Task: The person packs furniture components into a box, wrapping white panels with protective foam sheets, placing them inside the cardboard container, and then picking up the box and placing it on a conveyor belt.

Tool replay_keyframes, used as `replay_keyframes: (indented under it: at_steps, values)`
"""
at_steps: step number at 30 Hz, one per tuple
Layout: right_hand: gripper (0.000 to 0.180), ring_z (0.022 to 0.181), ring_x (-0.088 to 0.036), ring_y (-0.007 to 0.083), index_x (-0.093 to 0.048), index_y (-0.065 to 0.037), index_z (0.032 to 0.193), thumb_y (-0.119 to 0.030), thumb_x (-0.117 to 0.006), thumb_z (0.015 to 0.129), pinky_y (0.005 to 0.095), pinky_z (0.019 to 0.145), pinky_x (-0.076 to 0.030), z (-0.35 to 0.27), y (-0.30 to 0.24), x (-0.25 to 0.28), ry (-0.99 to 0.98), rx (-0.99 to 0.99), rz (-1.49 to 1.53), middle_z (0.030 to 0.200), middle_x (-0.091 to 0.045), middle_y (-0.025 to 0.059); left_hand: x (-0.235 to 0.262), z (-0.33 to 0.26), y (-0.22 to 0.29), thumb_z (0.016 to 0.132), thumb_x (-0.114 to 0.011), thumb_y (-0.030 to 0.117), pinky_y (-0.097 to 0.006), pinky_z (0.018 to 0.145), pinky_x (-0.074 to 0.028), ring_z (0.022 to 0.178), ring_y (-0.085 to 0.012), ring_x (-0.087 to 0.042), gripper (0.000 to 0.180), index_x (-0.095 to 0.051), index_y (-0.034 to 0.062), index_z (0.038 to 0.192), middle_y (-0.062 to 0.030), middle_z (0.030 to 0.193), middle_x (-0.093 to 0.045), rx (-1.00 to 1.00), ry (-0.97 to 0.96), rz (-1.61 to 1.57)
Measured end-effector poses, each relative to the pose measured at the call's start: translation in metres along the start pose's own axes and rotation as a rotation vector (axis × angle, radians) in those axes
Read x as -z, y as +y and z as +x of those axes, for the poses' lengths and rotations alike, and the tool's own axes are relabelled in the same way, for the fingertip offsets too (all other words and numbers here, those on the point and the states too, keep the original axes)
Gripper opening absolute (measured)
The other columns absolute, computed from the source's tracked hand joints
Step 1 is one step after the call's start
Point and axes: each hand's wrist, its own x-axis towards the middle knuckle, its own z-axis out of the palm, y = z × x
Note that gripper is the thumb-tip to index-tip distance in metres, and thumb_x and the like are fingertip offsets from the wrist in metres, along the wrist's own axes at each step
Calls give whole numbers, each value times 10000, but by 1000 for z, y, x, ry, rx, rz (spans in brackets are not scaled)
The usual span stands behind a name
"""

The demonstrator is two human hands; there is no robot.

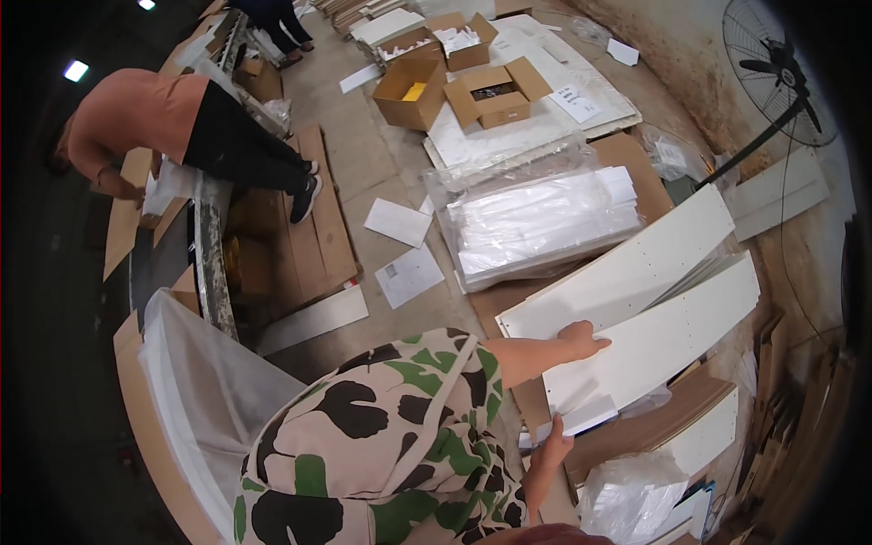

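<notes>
A long white panel [663,331] with small holes along its edges lies slantwise in front of me, at the right of the view. My left hand [581,341] is closed at its upper long edge, fingers curled and partly hidden. At the panel's near end, my right hand [550,445] grips the corner, with the thumb up along the edge and the other fingers underneath. A second white panel [627,263] of similar shape lies just beyond, partly beneath the first. Some thin white strips [699,277] show between the two panels.
Plastic-wrapped white parts [545,218] lie beyond the panels. Open cardboard boxes [500,98] stand on a white stack farther off. A black fan [772,68] stands at upper right. Crumpled clear plastic [631,495] lies at lower right. A co-worker [154,118] bends over a bench at left.
</notes>
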Motion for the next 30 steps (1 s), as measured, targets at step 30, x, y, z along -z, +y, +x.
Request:
replay_keyframes:
  at_steps: [30]
  values:
    - [550, 1140, -361, 382, -547, -8, 1109, -354, -627, 689, 428, 960, -308, 34, 54, -127, -68, 171, -963, 1136, -468, 263, 103, 40, -140, 733, -624, 366, -375, 613, -430, 641, -293, -562, 421, -563, -49, 710, -183, 669, -572, -49, -38, 428]
